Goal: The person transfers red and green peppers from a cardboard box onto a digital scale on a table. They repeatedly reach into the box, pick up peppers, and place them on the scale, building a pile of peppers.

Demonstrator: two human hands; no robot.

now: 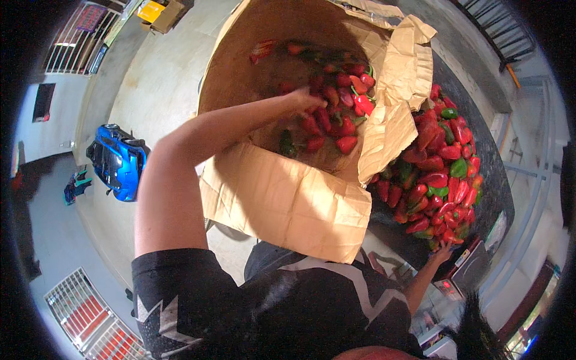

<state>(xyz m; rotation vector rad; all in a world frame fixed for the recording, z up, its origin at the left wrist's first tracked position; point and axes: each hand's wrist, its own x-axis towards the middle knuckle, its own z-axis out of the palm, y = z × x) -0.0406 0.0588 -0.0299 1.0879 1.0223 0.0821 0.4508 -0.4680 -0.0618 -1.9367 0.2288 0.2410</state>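
Note:
My left hand [310, 101] reaches into a large cardboard box [288, 193] with its flaps folded out. Its fingers are slightly blurred among red peppers [346, 126]; whether they grip one is unclear. A dark green pepper [287, 142] lies near them. To the right of the box, a heap of mostly red peppers [434, 180] with some green ones rests on a dark tabletop [492, 180]. My right hand [442, 253] is at the heap's near edge, fingers apart against the lowest peppers, with no separate pepper visible in its grasp.
A torn cardboard flap [398, 81] stands between box and heap. Beside my right hand is a grey, box-like device [468, 265] with a red display below it. A blue ride-on toy vehicle [119, 162] and a small open carton [164, 15] are on the floor at left.

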